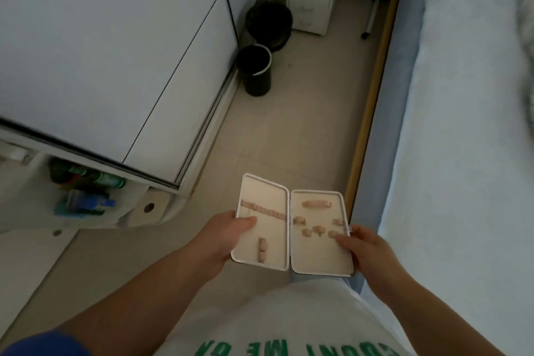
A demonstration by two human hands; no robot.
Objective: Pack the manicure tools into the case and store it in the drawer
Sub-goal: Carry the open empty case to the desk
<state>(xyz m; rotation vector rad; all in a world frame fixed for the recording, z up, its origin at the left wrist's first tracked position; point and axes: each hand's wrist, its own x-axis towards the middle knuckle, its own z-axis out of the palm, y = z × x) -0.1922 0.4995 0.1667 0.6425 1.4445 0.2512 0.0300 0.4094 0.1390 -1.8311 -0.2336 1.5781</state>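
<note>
The flat white hard-shell manicure case with a cream lining is spread fully open like a book, its small tan holder loops unfilled, held between the left hand and right hand.

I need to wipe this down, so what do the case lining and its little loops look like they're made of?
The open case has a pale, matte cream lining, probably soft fabric or faux suede, since it shows no shine. The tan loops look like leather or leatherette straps. The thin rim looks light and hard, maybe metal or plastic; blur leaves it open.
</note>
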